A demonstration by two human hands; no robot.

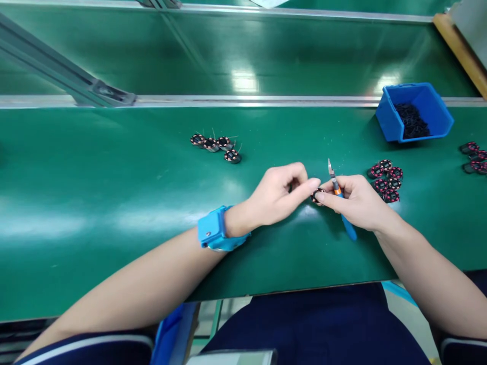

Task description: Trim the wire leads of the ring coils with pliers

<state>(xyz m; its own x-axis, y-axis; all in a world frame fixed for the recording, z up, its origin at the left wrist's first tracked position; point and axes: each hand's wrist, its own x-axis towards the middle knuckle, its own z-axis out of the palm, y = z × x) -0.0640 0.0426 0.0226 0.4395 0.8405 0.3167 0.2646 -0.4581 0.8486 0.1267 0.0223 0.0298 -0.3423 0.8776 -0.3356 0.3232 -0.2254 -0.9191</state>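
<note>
Between the thumb and finger of my right hand (pixel 355 203) is a small round wound motor stator (pixel 315 196), black with copper-coloured windings. The same hand carries slim pliers (pixel 349 228) with blue and orange handles, their metal jaws pointing away from me. My left hand (pixel 279 195), with a blue wrist strap (pixel 216 229), has its fingers curled and its thumb tip at the stator's edge. Whatever that thumb presses against is hidden. Just right of my right hand lies a cluster of several stators (pixel 386 181), some with pink-red parts.
Further left on the green bench (pixel 114 203) sit several stators (pixel 216 144) with thin wires sticking up. A blue bin (pixel 391 121) at the back right holds small black pieces (pixel 411 121). More stators (pixel 475 157) lie at the right edge. A metal rail (pixel 247 101) runs behind.
</note>
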